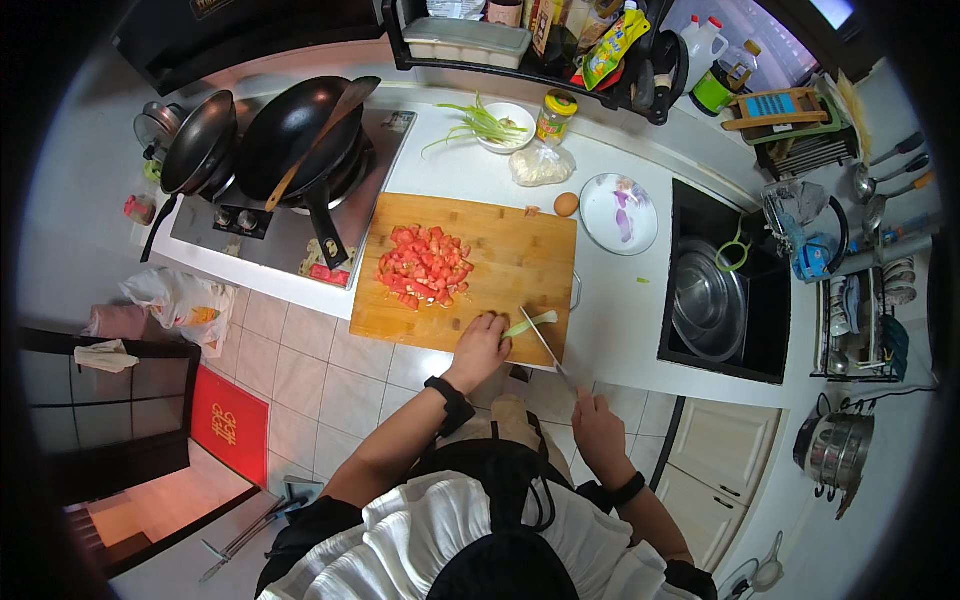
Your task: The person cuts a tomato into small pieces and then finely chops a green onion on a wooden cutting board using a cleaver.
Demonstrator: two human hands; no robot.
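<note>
My left hand [481, 346] holds a pale green stalk [529, 324], perhaps scallion or celery, down on a wooden cutting board [517, 259] near its front edge. My right hand [599, 429] grips a kitchen knife [544, 343], whose blade lies across the stalk to the right of my left fingers. Chopped tomato [424, 266] forms a heap on the board's left half. A brown egg [566, 204] rests beside the board's back right corner, next to a white plate [607, 225] with purple-and-white scraps. Behind the board are a bowl [517, 118] with green stalks, a knotted plastic bag [541, 165] and a yellow-lidded jar [556, 116].
A gas stove at left bears a large black wok [289, 142] with a wooden spatula [322, 142] across it, and a smaller pan [201, 146]. The wok's handle reaches close to the board. At right is a black sink [769, 322] with metal basins [709, 300].
</note>
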